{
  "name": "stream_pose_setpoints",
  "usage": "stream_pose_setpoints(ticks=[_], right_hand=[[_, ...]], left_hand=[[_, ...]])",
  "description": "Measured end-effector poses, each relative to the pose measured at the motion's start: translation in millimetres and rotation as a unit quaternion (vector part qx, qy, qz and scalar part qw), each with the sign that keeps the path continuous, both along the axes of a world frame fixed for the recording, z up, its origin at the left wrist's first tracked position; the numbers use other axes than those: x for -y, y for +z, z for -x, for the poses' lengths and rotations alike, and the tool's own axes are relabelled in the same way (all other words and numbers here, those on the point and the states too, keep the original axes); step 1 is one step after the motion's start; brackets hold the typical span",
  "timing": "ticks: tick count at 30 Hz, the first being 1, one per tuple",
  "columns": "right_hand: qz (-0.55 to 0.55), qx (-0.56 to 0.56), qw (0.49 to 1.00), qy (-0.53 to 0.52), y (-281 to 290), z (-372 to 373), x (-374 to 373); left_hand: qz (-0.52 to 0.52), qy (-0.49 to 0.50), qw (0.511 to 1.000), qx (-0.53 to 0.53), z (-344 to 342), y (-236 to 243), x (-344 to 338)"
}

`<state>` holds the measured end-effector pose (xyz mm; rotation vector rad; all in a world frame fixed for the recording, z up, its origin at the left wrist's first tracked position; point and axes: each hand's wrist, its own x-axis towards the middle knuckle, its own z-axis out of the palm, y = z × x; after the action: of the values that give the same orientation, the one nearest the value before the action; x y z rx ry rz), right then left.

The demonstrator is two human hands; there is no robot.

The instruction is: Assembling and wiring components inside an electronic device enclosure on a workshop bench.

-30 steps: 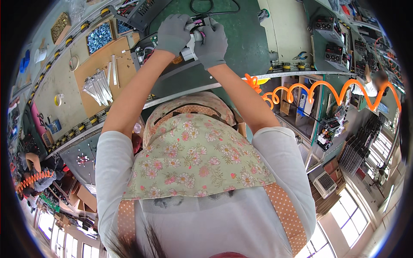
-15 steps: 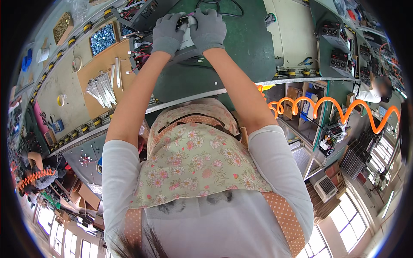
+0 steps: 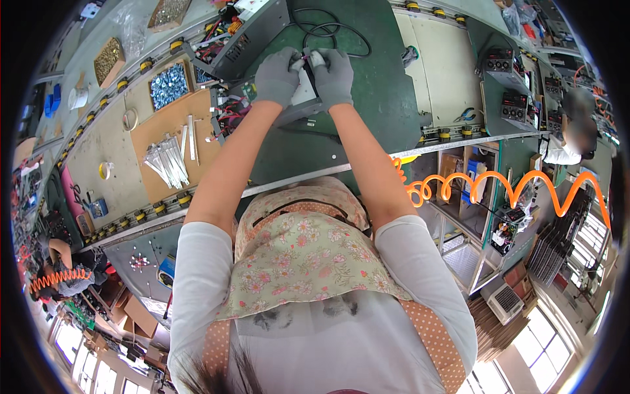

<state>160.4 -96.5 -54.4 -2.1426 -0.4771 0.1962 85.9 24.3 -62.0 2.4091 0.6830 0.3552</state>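
Note:
Both my hands wear grey gloves and meet over the green work mat [image 3: 384,98]. My left hand [image 3: 277,77] is closed, its fingertips pinched at a small dark piece. Against that piece my right hand [image 3: 333,77] is closed too, thumb and fingertips pressed together; the gloves hide what it is. Beneath and between the hands lies a dark grey metal housing part with a pale inner face [image 3: 304,90]. A larger dark metal case [image 3: 246,41] with wires inside stands just beyond my left hand. Bundled red and black wires [image 3: 230,117] lie beside my left wrist.
A black cable [image 3: 335,29] lies coiled beyond my hands. To the left are a box of bluish screws [image 3: 168,85], a box of brass-coloured parts [image 3: 109,62] and metal strips [image 3: 167,161] on cardboard. Pliers [image 3: 466,114] lie right; an orange coiled hose [image 3: 489,178] hangs below them.
The view has shifted, so the bench and hands sit lower and further right. My hands stay together over the housing part, with fingers slightly repositioned around the small dark piece.

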Motion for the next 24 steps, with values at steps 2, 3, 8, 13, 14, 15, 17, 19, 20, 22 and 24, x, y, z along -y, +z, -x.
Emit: stream_pose_setpoints(ticks=[2, 3, 8, 13, 14, 15, 17, 19, 20, 22, 24], right_hand=[[-0.012, -0.045, 0.998, -0.033, 1.0, 8.1, 0.5], [0.052, 0.008, 0.998, -0.018, -1.2, 11.7, 3.0], [0.157, -0.045, 0.986, 0.036, 1.2, 7.5, 5.6], [0.152, -0.049, 0.987, 0.017, 2.1, 9.6, 6.1], [0.148, -0.036, 0.988, 0.016, 3.1, 10.5, 5.6], [0.143, -0.021, 0.989, 0.014, 4.3, 10.2, 4.8], [0.137, -0.009, 0.991, 0.009, 1.0, 11.4, 5.6], [0.132, 0.005, 0.991, 0.003, 0.5, 11.4, 6.3], [0.129, 0.001, 0.992, 0.003, 0.2, 11.2, 6.1], [0.127, -0.003, 0.992, 0.003, 0.5, 11.6, 7.0], [0.121, -0.006, 0.993, 0.002, 1.4, 11.8, 7.8]], left_hand=[[-0.033, 0.045, 0.998, 0.041, -0.3, -6.1, -1.4], [-0.005, 0.063, 0.998, 0.007, -1.7, 2.6, -0.2], [-0.225, -0.048, 0.955, -0.188, -7.1, 10.6, -6.9], [-0.290, -0.128, 0.935, -0.158, 4.4, 8.8, -13.9], [-0.291, -0.133, 0.934, -0.159, 4.9, 6.4, -15.5], [-0.304, -0.142, 0.929, -0.157, 3.0, 7.4, -16.6], [-0.318, -0.155, 0.922, -0.155, -0.1, 8.2, -14.8], [-0.297, -0.146, 0.926, -0.179, -3.3, 13.7, -9.0], [-0.298, -0.149, 0.926, -0.178, -5.1, 15.4, -9.3], [-0.325, -0.170, 0.909, -0.199, -6.1, 19.2, -12.1], [-0.336, -0.189, 0.895, -0.226, -10.0, 24.3, -12.3]])
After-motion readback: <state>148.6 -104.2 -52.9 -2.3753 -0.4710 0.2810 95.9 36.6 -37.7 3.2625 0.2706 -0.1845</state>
